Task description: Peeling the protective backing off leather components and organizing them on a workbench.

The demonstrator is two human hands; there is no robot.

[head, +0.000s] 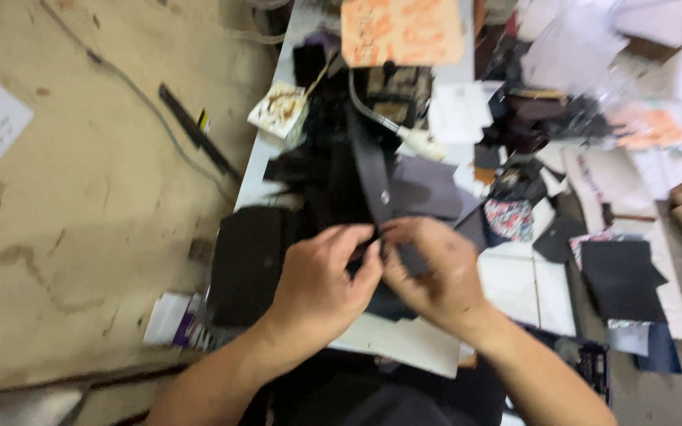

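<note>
My left hand (321, 276) and my right hand (436, 272) meet over the near part of a white worktable (515, 284). Both pinch the near end of a long dark grey strap (369, 170) with a small metal stud. The strap runs away from me over a pile of black material pieces (317, 177). My fingertips touch each other at the strap's end. The picture is blurred, so fine detail of the grip is unclear.
A black piece (246, 260) lies left of my hands. A gooseneck lamp (404, 130), an orange sheet (402, 30) and a glue-stained pad (278, 109) sit farther back. Dark and patterned scraps (621, 276) and papers cover the right. Concrete floor (80, 197) lies to the left.
</note>
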